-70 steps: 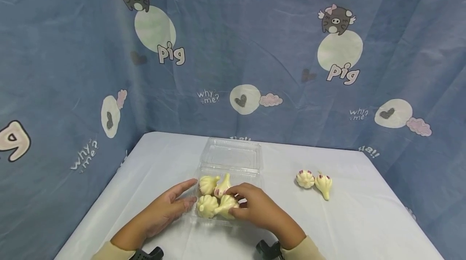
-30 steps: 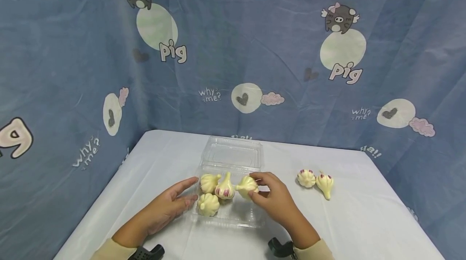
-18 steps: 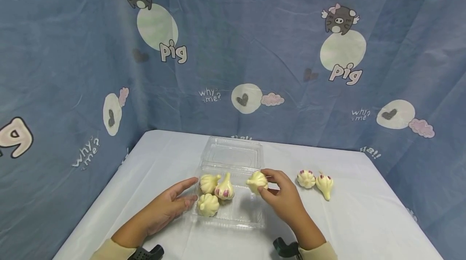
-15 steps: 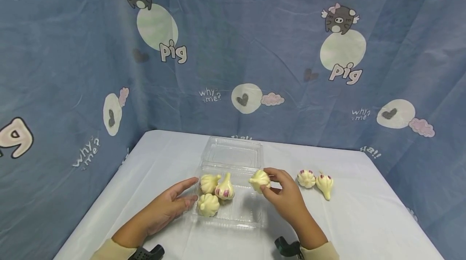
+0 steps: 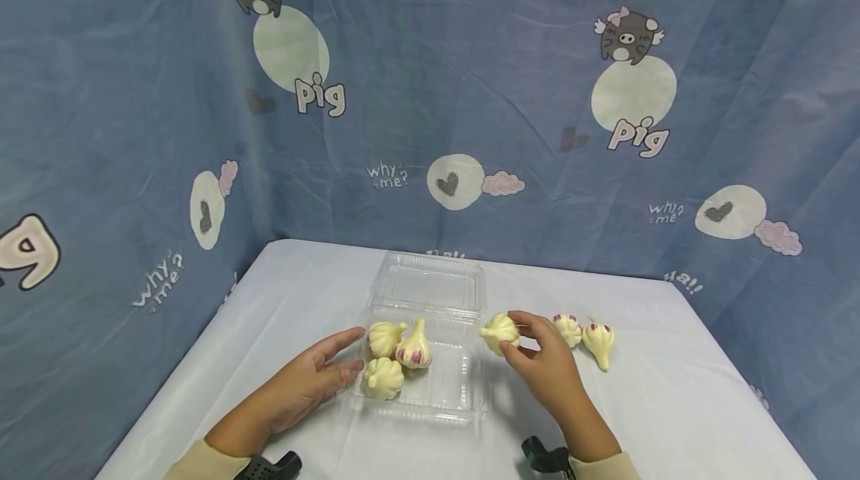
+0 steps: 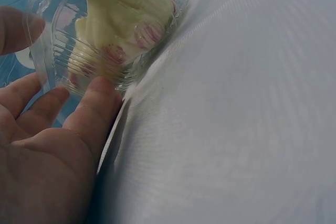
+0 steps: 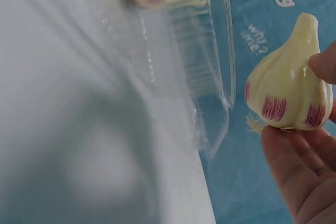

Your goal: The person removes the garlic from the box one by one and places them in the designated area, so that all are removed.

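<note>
My right hand (image 5: 549,364) holds a garlic bulb (image 5: 499,334) between thumb and fingers, raised just past the container's right edge. In the right wrist view this bulb (image 7: 286,85) shows purple-streaked patches, thin roots and a pale neck. A clear plastic clamshell container (image 5: 449,383) stands with its lid (image 5: 430,282) folded back. Three garlic bulbs (image 5: 384,378) sit in its left half. My left hand (image 5: 302,387) lies at the container's left side, fingers extended. Its fingertips (image 6: 102,90) touch the clear wall in the left wrist view.
To the right on the white-covered table (image 5: 672,405) lie two more garlic bulbs, one (image 5: 568,330) partly behind my right hand and another (image 5: 598,343) beside it. A blue patterned curtain (image 5: 430,92) rises behind and along both sides of the table.
My right hand has taken a garlic bulb from the container's front middle, lifted it and carried it rightward beyond the container's edge. My left hand has stayed at the left side.
</note>
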A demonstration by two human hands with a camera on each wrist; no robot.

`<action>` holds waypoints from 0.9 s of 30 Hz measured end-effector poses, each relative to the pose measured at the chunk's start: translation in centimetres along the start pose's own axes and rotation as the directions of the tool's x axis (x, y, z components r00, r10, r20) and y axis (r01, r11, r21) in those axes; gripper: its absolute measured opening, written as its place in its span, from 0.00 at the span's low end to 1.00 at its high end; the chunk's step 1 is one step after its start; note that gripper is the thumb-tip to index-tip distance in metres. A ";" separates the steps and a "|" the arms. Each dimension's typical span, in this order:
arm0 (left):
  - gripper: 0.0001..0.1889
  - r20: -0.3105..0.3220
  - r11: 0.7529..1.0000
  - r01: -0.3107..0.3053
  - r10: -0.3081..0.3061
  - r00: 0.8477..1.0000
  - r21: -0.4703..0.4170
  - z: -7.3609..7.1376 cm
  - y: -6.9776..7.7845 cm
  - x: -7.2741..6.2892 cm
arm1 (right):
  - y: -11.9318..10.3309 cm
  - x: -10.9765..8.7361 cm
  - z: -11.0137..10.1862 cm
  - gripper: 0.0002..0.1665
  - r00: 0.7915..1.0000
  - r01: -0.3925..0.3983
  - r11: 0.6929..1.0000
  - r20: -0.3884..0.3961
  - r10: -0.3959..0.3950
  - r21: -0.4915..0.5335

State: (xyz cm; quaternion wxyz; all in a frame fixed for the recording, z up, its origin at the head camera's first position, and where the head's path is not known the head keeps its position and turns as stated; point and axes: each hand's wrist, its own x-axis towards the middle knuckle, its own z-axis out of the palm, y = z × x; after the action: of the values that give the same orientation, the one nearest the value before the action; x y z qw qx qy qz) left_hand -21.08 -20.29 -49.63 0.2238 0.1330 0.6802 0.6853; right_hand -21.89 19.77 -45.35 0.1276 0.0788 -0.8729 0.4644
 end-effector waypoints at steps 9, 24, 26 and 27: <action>0.39 -0.002 1.000 0.000 0.000 1.000 0.005 -0.1 -0.2 0.1 | 1.0 0.0 -1.7 0.29 0.999 -0.045 0.997 -0.006 0.045 -0.055; 0.39 -0.002 1.000 -0.002 0.002 1.000 0.001 -0.1 -0.2 0.0 | 2.2 -0.3 -4.3 0.31 0.992 -0.087 0.995 -0.096 0.081 -0.057; 0.39 -0.002 1.000 -0.001 0.001 1.000 0.003 0.0 -0.2 0.0 | 2.4 -0.4 -4.5 0.32 0.991 -0.096 0.994 -0.098 0.091 -0.051; 0.39 -0.002 1.000 -0.001 0.001 1.000 0.003 0.0 -0.2 0.1 | 2.6 -0.4 -4.6 0.32 0.990 -0.104 0.993 -0.097 0.098 -0.052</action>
State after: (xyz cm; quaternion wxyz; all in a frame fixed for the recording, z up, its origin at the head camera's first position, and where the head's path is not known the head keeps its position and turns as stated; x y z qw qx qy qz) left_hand -21.11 -20.27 -49.83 0.2226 0.1328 0.6814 0.6845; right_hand -21.47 24.99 -45.04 0.1472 0.0086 -0.8817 0.4482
